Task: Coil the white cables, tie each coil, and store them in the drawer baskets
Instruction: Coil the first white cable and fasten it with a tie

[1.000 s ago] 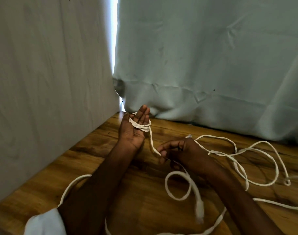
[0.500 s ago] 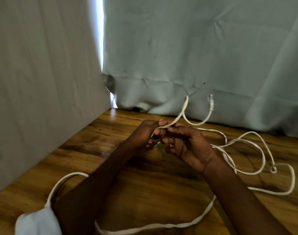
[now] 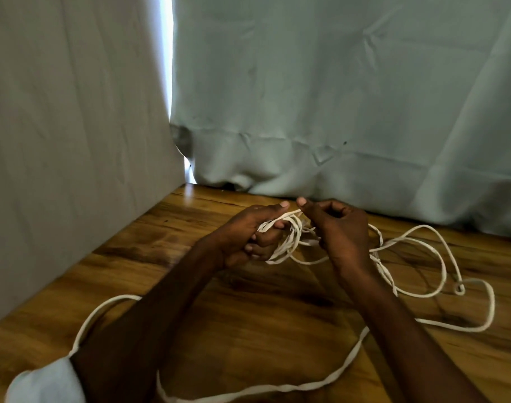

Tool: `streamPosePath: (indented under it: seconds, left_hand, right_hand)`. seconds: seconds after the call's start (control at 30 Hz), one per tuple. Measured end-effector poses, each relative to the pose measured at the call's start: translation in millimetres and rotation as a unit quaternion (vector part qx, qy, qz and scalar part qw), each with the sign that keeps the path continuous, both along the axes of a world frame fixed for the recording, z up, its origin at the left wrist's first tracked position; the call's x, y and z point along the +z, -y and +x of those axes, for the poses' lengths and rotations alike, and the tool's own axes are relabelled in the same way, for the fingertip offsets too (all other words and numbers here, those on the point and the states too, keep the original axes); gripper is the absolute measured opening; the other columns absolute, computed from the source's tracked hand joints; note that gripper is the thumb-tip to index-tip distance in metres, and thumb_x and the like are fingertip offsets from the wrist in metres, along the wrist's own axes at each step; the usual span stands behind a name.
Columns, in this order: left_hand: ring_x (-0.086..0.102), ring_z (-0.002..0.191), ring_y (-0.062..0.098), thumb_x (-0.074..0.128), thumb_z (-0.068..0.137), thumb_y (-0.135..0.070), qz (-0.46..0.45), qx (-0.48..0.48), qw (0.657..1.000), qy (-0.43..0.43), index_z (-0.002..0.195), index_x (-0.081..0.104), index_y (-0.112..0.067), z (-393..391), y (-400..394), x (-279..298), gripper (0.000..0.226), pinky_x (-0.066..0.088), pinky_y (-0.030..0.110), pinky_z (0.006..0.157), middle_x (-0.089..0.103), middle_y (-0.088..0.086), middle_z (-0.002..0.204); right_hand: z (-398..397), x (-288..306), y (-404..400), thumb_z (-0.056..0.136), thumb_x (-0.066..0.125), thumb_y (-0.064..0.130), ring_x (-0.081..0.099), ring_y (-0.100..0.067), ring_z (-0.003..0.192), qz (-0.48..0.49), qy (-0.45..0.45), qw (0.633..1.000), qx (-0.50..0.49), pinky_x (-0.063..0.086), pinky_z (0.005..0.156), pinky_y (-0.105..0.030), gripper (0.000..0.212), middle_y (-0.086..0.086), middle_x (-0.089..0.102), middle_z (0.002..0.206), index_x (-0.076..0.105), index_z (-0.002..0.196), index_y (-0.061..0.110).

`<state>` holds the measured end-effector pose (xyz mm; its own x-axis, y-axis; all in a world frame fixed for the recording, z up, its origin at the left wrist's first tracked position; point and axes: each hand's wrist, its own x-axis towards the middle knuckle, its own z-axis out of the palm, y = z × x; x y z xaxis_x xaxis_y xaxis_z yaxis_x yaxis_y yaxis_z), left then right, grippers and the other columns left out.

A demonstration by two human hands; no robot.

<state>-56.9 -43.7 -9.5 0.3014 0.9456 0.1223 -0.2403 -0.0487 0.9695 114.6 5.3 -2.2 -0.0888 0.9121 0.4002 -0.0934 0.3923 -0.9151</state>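
Note:
A long white cable (image 3: 440, 289) lies in loose loops on the wooden table (image 3: 271, 315). My left hand (image 3: 248, 234) grips a small coil of the cable (image 3: 289, 239), with several turns wound round its fingers. My right hand (image 3: 338, 225) is just right of it, fingers curled, pinching a strand of the same cable at the top of the coil. More cable trails from the coil to the right and runs back under both forearms to the near left. No drawer or basket shows.
A grey cloth panel (image 3: 74, 141) walls off the left side of the table. A pale green curtain (image 3: 350, 97) hangs along the far edge. A white sleeve (image 3: 45, 382) shows at the bottom left.
The raised loop with the cable's plug end has come down and joined the coil. More turns now sit on my left hand, which has curled round them. Both hands stay close together.

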Motion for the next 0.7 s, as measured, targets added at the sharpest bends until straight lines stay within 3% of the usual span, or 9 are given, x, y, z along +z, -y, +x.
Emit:
streamPosePath:
  seconds: [0.1,0.2,0.3,0.4,0.5,0.7]
  left_hand:
    - [0.021,0.027,0.005,0.041,0.106,-0.042,-0.003,-0.001,1.0,0.013,0.08,0.048,-0.017,0.1,1.2,1.3,0.036,0.015,0.019,0.038,0.026,-0.008,0.04]
    - [0.027,0.027,0.005,0.038,0.107,-0.039,-0.001,-0.028,0.996,0.08,0.082,0.047,-0.018,-2.8,0.2,3.2,0.033,0.023,0.022,0.037,0.03,-0.01,0.039]
    - [0.031,0.027,0.006,0.034,0.108,-0.037,-0.008,-0.036,0.989,0.146,0.083,0.046,-0.016,-5.0,0.4,4.9,0.034,0.031,0.022,0.036,0.031,-0.01,0.037]
    - [0.029,0.029,0.007,0.037,0.108,-0.043,-0.002,-0.033,0.989,0.144,0.085,0.051,-0.013,-1.8,1.1,3.0,0.04,0.024,0.025,0.04,0.031,-0.009,0.04]
    - [0.034,0.032,0.007,0.046,0.105,-0.033,0.022,-0.007,0.994,0.106,0.088,0.055,-0.011,1.7,0.8,1.5,0.029,0.021,0.028,0.046,0.032,-0.009,0.043]
    - [0.045,0.047,0.016,0.042,0.106,-0.024,0.037,0.019,0.995,0.091,0.089,0.056,-0.008,5.0,1.3,5.4,0.027,0.043,0.028,0.053,0.034,-0.005,0.048]
  right_hand:
    - [2.8,-2.7,-5.6,0.09,0.08,0.026,0.069,-0.014,0.098,0.166,0.071,0.983,-0.027,0.055,0.078,-0.028,0.015,0.003,0.072,0.107,0.076,0.103,0.021]
    - [6.1,-4.8,-8.0,0.092,0.075,0.034,0.062,-0.011,0.122,0.258,0.169,0.951,0.034,0.049,0.1,-0.029,0.027,0.012,0.068,0.125,0.073,0.118,0.029]
    - [3.1,-8.4,-8.3,0.089,0.078,0.029,0.067,-0.014,0.116,0.225,0.192,0.948,0.119,0.053,0.101,-0.037,0.039,0.007,0.072,0.12,0.068,0.126,0.023]
    - [1.5,-10.4,-12.0,0.085,0.07,0.027,0.068,-0.013,0.112,0.244,0.228,0.937,0.101,0.054,0.098,-0.045,0.045,0.004,0.071,0.12,0.067,0.128,0.017]
    - [1.1,-9.3,-10.3,0.075,0.06,0.032,0.066,-0.017,0.108,0.272,0.282,0.918,0.065,0.054,0.092,-0.047,0.058,0.006,0.067,0.117,0.065,0.132,0.023]
    - [6.9,-8.9,-19.3,0.085,0.056,0.031,0.061,-0.015,0.118,0.29,0.346,0.891,0.047,0.052,0.096,-0.044,0.056,0.012,0.066,0.133,0.059,0.141,0.028]
